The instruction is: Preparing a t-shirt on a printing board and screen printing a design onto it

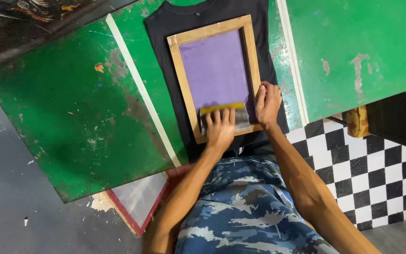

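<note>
A wooden screen-printing frame (184, 80) with a purple mesh (214, 66) lies on a black T-shirt (163, 28) spread over a green table (71, 108). My left hand (220, 129) grips a squeegee (224, 113) with a yellow edge at the near end of the mesh. My right hand (267, 103) presses flat on the frame's right near corner, fingers spread over the wood.
The table's green paint is worn and crossed by white stripes (139, 87). A red-framed panel (137, 202) leans under the near edge. Black-and-white checkered floor (363, 174) lies to the right, and a dark cloth (400, 122) hangs beside the table's right part.
</note>
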